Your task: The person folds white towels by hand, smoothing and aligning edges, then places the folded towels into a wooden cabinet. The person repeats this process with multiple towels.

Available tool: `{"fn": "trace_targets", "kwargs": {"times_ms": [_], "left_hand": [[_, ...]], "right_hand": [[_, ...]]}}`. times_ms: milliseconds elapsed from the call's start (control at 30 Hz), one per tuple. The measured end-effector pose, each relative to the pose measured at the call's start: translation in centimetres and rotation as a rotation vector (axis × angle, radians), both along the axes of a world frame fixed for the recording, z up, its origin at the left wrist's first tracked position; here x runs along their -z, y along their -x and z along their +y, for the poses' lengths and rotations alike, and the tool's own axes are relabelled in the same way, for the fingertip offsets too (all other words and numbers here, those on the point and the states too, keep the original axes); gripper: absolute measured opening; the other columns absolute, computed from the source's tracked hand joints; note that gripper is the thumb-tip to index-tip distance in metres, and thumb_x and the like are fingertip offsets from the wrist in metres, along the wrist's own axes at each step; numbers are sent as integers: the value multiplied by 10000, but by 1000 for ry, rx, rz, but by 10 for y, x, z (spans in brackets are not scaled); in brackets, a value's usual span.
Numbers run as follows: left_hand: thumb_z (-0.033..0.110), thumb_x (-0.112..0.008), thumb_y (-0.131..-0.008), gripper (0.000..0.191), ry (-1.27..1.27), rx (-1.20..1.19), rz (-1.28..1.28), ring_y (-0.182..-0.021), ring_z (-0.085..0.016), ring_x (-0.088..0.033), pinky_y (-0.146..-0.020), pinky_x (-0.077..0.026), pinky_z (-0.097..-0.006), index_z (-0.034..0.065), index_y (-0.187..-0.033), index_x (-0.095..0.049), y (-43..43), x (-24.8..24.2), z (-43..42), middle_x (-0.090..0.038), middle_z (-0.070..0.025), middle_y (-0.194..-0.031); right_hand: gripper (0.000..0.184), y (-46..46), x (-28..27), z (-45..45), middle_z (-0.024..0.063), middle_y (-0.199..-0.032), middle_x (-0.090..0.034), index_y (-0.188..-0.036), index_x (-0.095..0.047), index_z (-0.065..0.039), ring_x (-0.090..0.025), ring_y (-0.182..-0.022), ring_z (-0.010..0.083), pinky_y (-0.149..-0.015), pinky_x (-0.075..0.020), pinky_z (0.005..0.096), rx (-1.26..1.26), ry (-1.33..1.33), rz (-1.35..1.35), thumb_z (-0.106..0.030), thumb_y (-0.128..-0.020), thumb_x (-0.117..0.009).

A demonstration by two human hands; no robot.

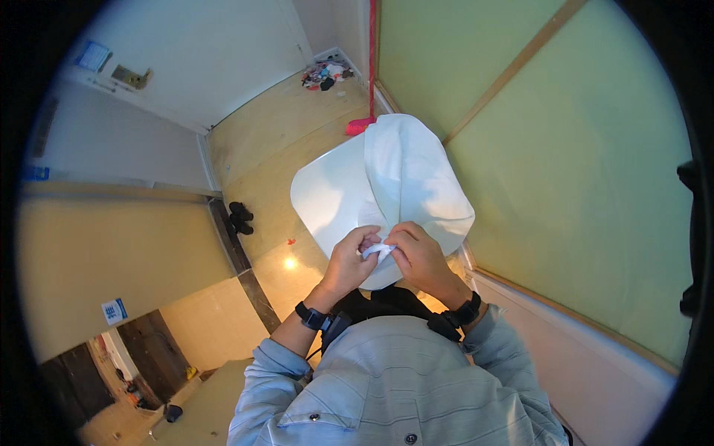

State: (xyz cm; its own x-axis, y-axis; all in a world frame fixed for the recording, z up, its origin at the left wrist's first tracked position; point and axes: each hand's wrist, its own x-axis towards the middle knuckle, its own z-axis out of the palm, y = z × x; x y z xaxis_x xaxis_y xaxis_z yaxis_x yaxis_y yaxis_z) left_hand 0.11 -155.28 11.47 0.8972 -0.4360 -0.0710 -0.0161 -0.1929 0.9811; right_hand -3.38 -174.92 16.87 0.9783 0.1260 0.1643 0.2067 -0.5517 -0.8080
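Note:
A white cloth (413, 173) lies partly folded over the right side of a white table (329, 189) with rounded corners. Near the table's closest corner, my left hand (354, 256) pinches a small bunched white piece of fabric (382, 249). My right hand (415, 251) grips the other end of that piece, close beside the left. Whether this piece is part of the larger cloth cannot be told. Both wrists wear black straps.
Behind the table stands a pink broom (360, 126) against the wall. A heap of small mixed scraps (327, 73) lies in the far corner. Black shoes (241, 218) rest on the floor at left. A green-paned partition (558, 167) rises close on the right.

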Motion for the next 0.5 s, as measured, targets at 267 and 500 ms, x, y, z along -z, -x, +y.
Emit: {"fn": "trace_targets", "kwargs": {"times_ms": [267, 500], "left_hand": [[54, -717, -797, 218, -522, -50, -105, -957, -370, -695, -865, -566, -429, 66, -1008, -771, 33, 139, 73, -733, -178, -1000], [183, -738, -875, 216, -561, -135, 161, -945, -320, -747, -851, -582, -381, 91, -1060, -799, 41, 160, 103, -765, -181, -1002]], "right_hand": [[236, 20, -41, -20, 142, -1154, -706, -1080, -639, -16, -660, -999, 362, -875, -543, 423, 26, -42, -40, 38, -851, -641], [220, 54, -67, -51, 154, -1179, -708, -1093, -628, -2, -667, -946, 307, -837, -546, 372, 187, -6, -25, 28, -875, -639]]}}
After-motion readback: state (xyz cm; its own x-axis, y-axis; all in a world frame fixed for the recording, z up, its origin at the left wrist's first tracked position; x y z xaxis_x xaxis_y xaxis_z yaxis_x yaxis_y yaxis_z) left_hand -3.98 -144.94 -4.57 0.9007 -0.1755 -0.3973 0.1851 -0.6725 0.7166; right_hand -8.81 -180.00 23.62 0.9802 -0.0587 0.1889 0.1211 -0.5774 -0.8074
